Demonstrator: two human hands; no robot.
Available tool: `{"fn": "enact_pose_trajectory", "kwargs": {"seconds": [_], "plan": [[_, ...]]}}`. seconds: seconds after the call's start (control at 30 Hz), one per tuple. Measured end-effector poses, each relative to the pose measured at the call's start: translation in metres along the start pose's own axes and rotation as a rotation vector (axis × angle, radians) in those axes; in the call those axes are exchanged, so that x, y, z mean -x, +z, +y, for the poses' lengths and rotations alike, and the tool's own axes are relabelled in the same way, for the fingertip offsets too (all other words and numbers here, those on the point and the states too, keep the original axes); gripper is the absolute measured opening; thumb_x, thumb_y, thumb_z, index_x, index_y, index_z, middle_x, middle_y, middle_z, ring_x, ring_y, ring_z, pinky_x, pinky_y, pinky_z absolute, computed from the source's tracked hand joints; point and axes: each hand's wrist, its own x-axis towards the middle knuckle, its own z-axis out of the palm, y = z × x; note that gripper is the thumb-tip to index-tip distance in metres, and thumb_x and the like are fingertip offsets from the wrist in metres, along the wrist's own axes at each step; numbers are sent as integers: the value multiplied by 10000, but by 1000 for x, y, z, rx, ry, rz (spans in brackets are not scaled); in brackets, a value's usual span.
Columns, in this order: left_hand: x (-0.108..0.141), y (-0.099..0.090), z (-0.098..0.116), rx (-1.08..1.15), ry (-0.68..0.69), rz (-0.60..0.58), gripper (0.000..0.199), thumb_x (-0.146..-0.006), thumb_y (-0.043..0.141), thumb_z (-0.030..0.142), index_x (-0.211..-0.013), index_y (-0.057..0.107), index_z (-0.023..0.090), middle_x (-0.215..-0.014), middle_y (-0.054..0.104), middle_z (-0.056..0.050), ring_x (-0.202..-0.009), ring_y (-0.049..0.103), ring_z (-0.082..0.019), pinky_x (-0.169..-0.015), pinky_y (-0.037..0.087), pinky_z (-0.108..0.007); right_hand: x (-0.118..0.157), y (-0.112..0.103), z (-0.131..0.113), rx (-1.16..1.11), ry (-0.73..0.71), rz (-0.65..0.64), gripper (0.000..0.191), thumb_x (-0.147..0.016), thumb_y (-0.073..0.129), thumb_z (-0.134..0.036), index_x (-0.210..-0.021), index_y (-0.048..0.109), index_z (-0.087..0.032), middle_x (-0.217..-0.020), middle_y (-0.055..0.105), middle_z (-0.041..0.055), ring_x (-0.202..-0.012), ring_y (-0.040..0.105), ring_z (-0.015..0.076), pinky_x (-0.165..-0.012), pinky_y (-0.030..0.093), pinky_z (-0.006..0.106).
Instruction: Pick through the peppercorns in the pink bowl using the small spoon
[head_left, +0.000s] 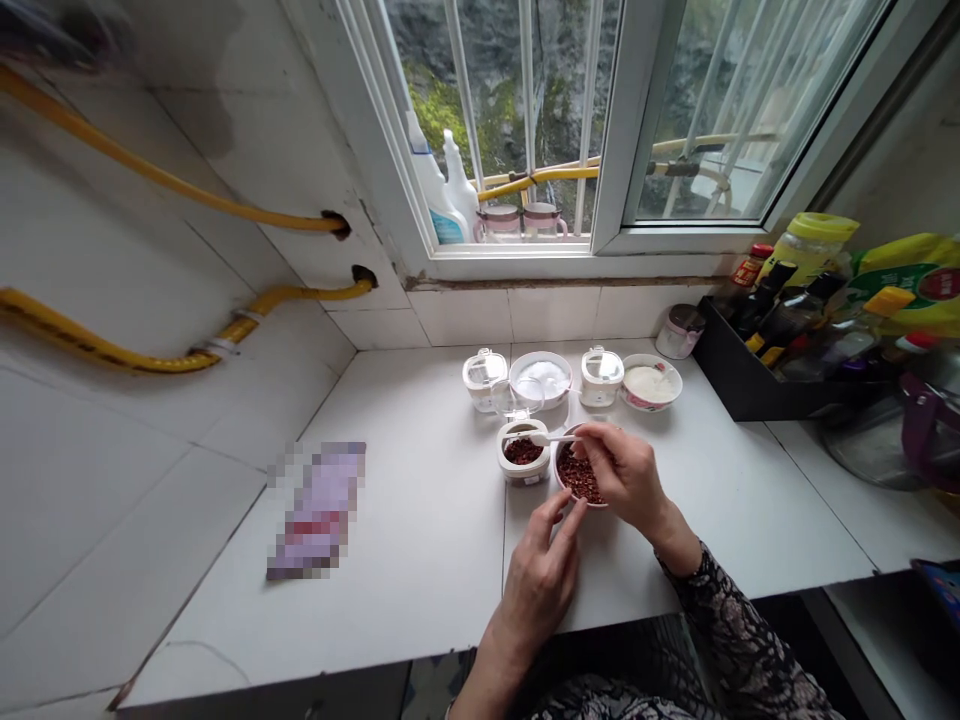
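Observation:
My right hand [626, 475] is closed in a pinch on the handle of a small white spoon [538, 438]. The spoon's head lies over the mouth of a white lidded jar [525, 470], whose clear lid [529, 397] stands raised. Dark reddish-brown, dried bits, perhaps peppercorns, partly fill the jar. Right beside it is a bowl [559, 478] of the same bits, partly hidden under my right hand. My left hand [540, 565] has its fingertips on the bowl's near rim, seemingly holding it.
Behind stand two more jars [485, 380] [601, 378], a bowl of white grains [541, 378] and a bowl of off-white powder [651, 385]. A black bottle box [750, 395] and a small jar [680, 332] are at right. A blurred purple packet [319, 515] lies left.

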Motion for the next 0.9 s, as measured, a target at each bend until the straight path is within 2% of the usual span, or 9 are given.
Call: {"fn": "enact_pose_trajectory", "kwargs": {"seconds": [0.1,0.2,0.33,0.47,0.7,0.77,0.9], "plan": [[0,0,0,-12,1,6,597,-938,408,14,-1494,400,229,-1311,560,-152,-1208,611,-229,-932,599,-339,0,-12,8,36,102,41,177,-948,475,-206,-935,652,-206,-717,699,23,-621,662,167,-625,528,277],[0,1,0,-18,3,18,593,-935,423,6,-1485,415,226,-1301,563,-147,-1210,608,-224,-935,595,-320,1,-18,18,127,177,-22,187,-917,469,-186,-874,649,-209,-697,697,30,-633,663,180,-616,506,272],[0,2,1,-16,9,21,594,-929,436,-4,-1477,424,223,-1305,550,-145,-1214,598,-218,-933,595,-314,6,-11,28,196,215,-103,206,-889,453,-168,-835,650,-202,-724,714,47,-640,662,189,-619,485,275],[0,1,1,-9,10,21,597,-919,434,-26,-1469,431,209,-1314,535,-146,-1233,581,-214,-958,583,-313,8,-5,28,87,290,-99,189,-886,463,-189,-832,644,-204,-632,678,17,-576,639,177,-590,480,272],[0,0,1,-16,1,2,582,-929,441,-7,-1468,431,211,-1307,543,-147,-1217,592,-215,-949,586,-312,5,-13,28,-239,503,-24,143,-866,501,-275,-828,614,-196,-598,669,5,-525,649,172,-540,525,274],[0,1,1,-10,5,10,586,-927,443,-9,-1470,431,213,-1306,547,-145,-1217,592,-215,-945,586,-309,6,-14,30,-247,513,-28,143,-861,501,-275,-824,615,-197,-588,662,2,-525,647,171,-538,526,274],[0,2,1,-1,11,30,580,-916,446,-23,-1452,457,199,-1309,546,-147,-1231,585,-218,-956,580,-306,8,-10,31,-120,437,-89,150,-853,499,-241,-791,630,-200,-566,650,-1,-527,628,160,-540,498,256]]}}
